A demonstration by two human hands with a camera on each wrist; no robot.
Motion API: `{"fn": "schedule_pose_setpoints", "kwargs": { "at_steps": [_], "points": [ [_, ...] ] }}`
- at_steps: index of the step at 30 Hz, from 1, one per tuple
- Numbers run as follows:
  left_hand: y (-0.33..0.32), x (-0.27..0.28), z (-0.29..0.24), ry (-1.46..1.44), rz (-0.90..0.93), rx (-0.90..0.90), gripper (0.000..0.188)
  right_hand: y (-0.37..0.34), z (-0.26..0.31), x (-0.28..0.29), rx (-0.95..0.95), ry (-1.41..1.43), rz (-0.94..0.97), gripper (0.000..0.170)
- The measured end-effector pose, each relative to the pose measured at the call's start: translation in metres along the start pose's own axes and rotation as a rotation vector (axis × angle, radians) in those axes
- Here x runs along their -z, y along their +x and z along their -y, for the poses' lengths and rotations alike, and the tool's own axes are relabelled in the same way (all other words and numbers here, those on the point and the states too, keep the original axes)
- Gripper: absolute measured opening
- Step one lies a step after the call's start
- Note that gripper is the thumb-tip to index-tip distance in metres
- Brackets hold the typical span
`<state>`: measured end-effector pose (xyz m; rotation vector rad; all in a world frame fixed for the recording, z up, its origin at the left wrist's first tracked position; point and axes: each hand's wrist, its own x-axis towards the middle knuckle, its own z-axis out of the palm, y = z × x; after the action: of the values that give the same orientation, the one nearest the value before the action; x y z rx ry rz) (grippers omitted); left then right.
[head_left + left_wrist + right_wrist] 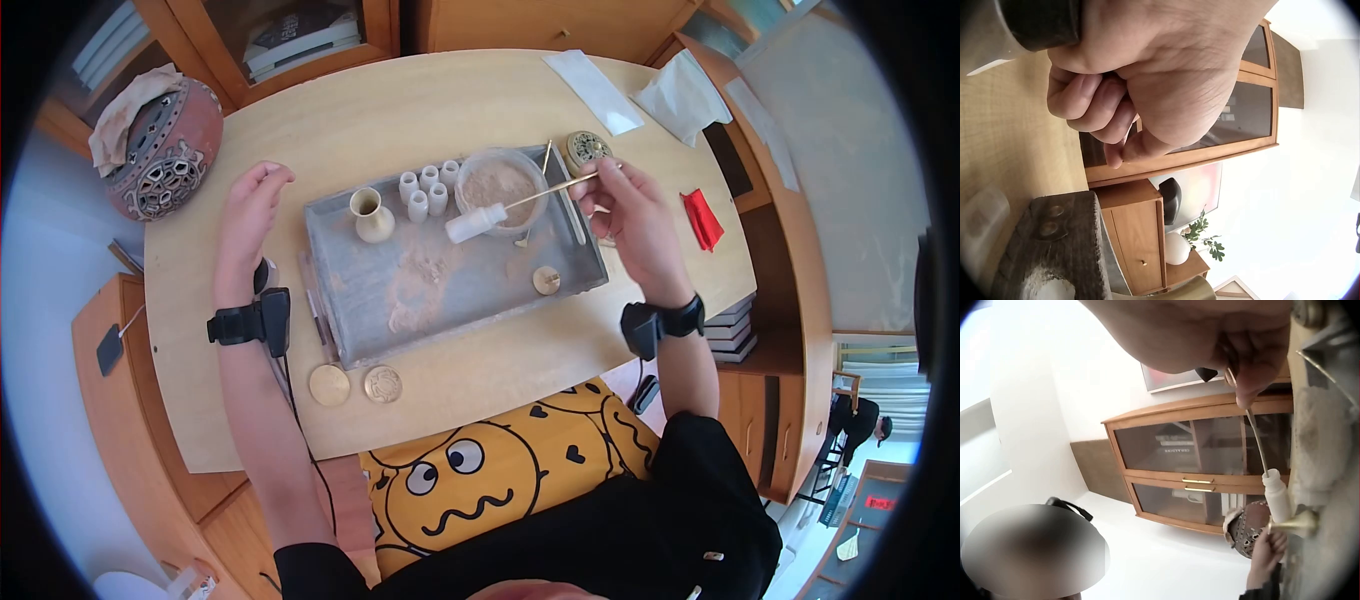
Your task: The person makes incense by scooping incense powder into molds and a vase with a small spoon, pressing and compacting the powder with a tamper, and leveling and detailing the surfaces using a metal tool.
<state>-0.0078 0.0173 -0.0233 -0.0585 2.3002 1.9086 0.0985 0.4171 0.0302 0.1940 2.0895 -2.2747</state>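
My right hand [632, 215] pinches the upper end of a thin brass rod [552, 188] between thumb and fingers. The rod's other end sits in the mouth of a small white bottle [474, 223], which tilts nearly sideways over the grey tray [450, 325]. Behind the bottle stands a clear tub [541, 212] of pinkish-brown powder [497, 186]. Left of the tray, my left hand [252, 212] hovers near the table's left side, fingers curled towards the palm and holding nothing visible. Several more white bottles [418, 205] and a brass vase [373, 222] stand in the tray.
Powder [420, 280] is spread over the tray floor, with a small brass disc [546, 280] at its right. Two round brass pieces [329, 384] lie near the front. An openwork brass burner [587, 150], red cloth [703, 220] and white sheets [594, 92] lie right. A patterned pot [175, 145] stands left.
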Motion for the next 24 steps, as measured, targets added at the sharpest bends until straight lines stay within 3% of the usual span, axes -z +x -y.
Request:
{"fn": "schedule_pose_setpoints", "kwargs": {
  "at_steps": [6,12,15,17,21,24],
  "points": [
    [-0.001,-0.001,-0.001,0.028,0.004,0.003,0.014,-0.009,-0.005,-0.029,0.047,-0.161,-0.049,0.029],
    [0.000,-0.002,0.000,0.029,0.003,0.002,0.013,-0.014,0.000,-0.057,0.314,-0.495,-0.055,0.020],
    [-0.001,-0.003,-0.002,0.018,-0.010,0.004,0.013,-0.010,0.008,-0.068,0.476,-0.606,0.010,0.016],
    [-0.003,-0.002,-0.002,0.014,-0.012,0.009,0.013,-0.007,0.014,-0.072,0.594,-0.829,0.085,0.019],
    [0.001,-0.002,-0.001,-0.010,0.006,0.003,0.013,-0.002,0.026,-0.084,0.584,-0.907,0.111,0.015],
    [-0.003,-0.002,0.000,-0.005,-0.002,0.004,0.013,0.003,0.030,-0.091,0.682,-0.893,0.133,0.015]
  ]
}}
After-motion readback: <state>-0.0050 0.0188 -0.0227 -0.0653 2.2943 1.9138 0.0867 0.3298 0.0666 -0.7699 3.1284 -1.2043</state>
